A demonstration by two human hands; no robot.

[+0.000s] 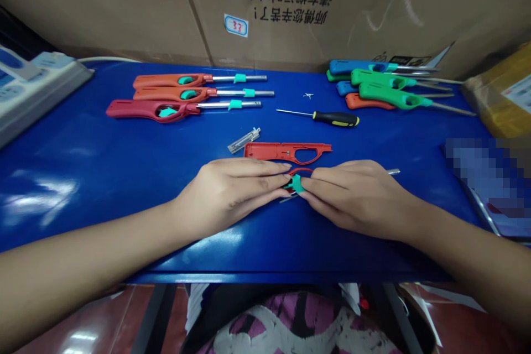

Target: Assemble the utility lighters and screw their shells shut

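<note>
Red lighter shell (302,170): lies on the blue bench (99,182), toward its near side, mostly covered; I make out only a red loop.
Green trigger (297,183): at the red loop, between the fingertips; I cannot tell whether it is seated.
Left hand (238,182): fingers straight and together, tips at the trigger's left side; I cannot tell whether they grip the shell beneath.
Right hand (352,191): fingers drawn together, apparently pinching the trigger's right edge.
Fitting well: I judge the trigger is being worked into the shell, so I would steady the shell flat with the left, press gently and evenly with the right, and check for free travel without forcing the plastic.
Shell's long axis: seemingly left to right, about parallel to the bench's near edge; a metal tube tip (394,172) past the right hand suggests the nozzle end points right.
Loose shell half (265,151): just beyond the fingers, long axis left to right, broad handle end left, narrow end right.
Clear part (244,141): beside that half's left end, slanted, its fitting pointing right and away from me.
</note>
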